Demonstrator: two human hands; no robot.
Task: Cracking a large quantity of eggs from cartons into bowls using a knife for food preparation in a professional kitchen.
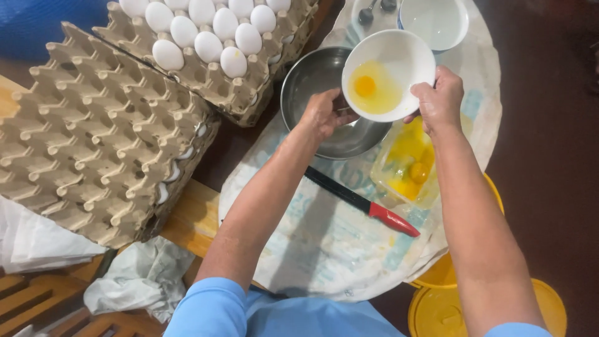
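Blue sleeves nearest, bare forearms reaching away over the desk. Right hand clamped on the right rim of a white bowl, thumb over the edge, fingers underneath. Left hand curled against the bowl's near-left side, seemingly gripping it from below; fingertips hidden. Bowl raised off the desk and tilted toward the camera, holding one cracked egg, its yolk whole in a pool of clear white.

Directly below and to the left, a steel bowl, apparently empty. Below and near the right hand, a clear plastic tub holding several yolks and whites. Nearer still, a knife with a red handle, lying slantwise on a printed sack cloth spread over the desk.

Step in hand, by the look: a single egg broken out, kept apart in the small bowl, poised between steel bowl and tub. Called for next: a steady two-handed hold and a slow tilt, to keep the yolk unbroken.

Far left, a tray of white eggs; nearer, a stack of cardboard trays. Far off, a second white bowl. Near right, yellow lids.
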